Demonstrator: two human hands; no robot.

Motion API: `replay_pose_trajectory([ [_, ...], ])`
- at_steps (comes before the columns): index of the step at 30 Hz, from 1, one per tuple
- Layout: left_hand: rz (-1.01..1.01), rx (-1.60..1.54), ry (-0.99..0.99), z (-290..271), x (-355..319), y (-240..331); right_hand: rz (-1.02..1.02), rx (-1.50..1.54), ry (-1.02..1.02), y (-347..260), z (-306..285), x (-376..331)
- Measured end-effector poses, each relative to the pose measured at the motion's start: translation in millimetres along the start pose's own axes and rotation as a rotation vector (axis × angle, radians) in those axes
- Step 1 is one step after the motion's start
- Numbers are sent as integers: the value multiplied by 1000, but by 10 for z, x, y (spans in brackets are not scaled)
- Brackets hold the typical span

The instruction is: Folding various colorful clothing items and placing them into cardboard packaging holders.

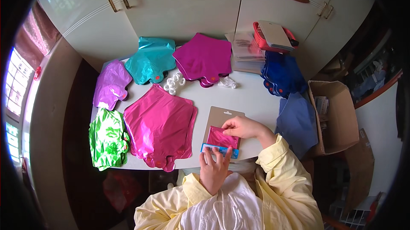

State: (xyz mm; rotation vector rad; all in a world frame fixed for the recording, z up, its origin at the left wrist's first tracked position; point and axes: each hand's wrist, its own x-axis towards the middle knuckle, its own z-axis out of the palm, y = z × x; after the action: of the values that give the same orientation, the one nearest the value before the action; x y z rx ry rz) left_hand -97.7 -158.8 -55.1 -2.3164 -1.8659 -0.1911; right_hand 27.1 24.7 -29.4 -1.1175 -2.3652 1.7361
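So from my view up top, both hands are on a brown card (pixel 222 121) lying near the front edge of the white tabletop (pixel 252 97). My left hand (pixel 215 168) lies flat with fingers (pixel 212 154) spread, pressing on a blue strip (pixel 218 149) at the card's near end. My right hand (pixel 241 127) comes in from the right, fingers pressed together and pinching the top edge of a small folded pink foil (pixel 222 138) that sits on the card, just above the strip. Just left of the card there's a stack of big pink foil balloons (pixel 160 125), flat and uninflated. Further left are a crumpled green one (pixel 106 138) and a purple one (pixel 111 84). Along the back: teal (pixel 151 59), magenta (pixel 203 58) and dark blue (pixel 282 74) stacks, with some white rings (pixel 173 82) between them. A cardboard box (pixel 335 116) stands off the right side.
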Motion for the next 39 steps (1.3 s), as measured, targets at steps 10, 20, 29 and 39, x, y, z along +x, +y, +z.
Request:
replay_pose_trajectory([
  [10,7,-44,3,-95,41,-41,20,-200,165,41,67,73],
  [20,116,22,155,-50,166,-171,-224,-461,410,13,258,299],
  [29,186,33,244,-19,223,-240,-268,-485,299,5,157,286],
  [39,222,-11,132,-24,272,-259,-84,-802,778,-183,-1342,785],
])
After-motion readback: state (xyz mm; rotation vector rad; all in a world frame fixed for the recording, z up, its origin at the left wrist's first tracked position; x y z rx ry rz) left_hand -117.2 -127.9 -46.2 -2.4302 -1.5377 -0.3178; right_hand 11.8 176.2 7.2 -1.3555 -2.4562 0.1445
